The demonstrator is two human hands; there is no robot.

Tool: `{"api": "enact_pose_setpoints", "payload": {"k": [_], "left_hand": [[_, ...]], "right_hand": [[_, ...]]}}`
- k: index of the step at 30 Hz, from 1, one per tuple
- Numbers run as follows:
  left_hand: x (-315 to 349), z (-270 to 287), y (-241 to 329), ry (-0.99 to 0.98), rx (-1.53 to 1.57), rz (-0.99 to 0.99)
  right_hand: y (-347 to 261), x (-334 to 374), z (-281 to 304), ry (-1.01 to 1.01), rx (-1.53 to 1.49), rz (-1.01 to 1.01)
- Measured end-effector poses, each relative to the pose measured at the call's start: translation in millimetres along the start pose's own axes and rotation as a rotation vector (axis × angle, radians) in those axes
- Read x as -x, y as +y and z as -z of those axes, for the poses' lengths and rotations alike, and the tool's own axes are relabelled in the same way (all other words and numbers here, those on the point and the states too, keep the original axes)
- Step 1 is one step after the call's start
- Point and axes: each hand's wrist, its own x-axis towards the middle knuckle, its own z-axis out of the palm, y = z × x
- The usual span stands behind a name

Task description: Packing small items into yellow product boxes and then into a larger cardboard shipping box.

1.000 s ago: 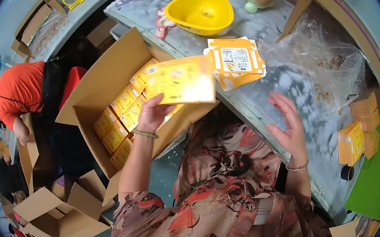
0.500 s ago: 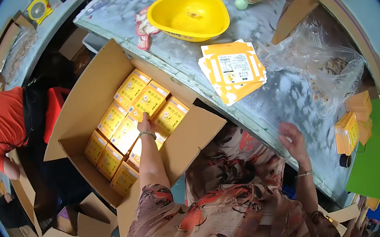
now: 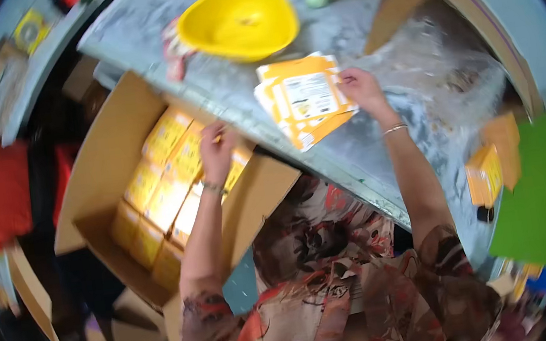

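Flat cartons (image 3: 306, 102): one uneven stack, orange and white, on the table (image 3: 130, 35). Right hand (image 3: 358, 87): fingers bent nearly together at the stack's right edge; grip unclear. Left hand (image 3: 218, 148): loosely curled above yellow boxes (image 3: 168, 162) in the cardboard box (image 3: 100, 160); hold indeterminable, blurred. Handling advice: pinch one carton by its edge, uncreased.
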Motion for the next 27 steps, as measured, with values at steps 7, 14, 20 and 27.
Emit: {"api": "enact_pose_setpoints", "payload": {"k": [7,14,20,27], "left_hand": [[31,142,-56,0.203,-0.834,0.213],[133,131,-96,-0.532,-1.166,0.451],[100,109,-99,-0.757,-1.203,0.406],[102,109,-94,-0.623,-1.265,0.450]], "right_hand": [[5,28,5,-0.099,0.312,0.354],[-3,36,-1,-0.109,0.350,0.249],[-2,35,-1,-0.089,0.341,0.173],[-5,33,0,-0.098,0.323,0.161]]}}
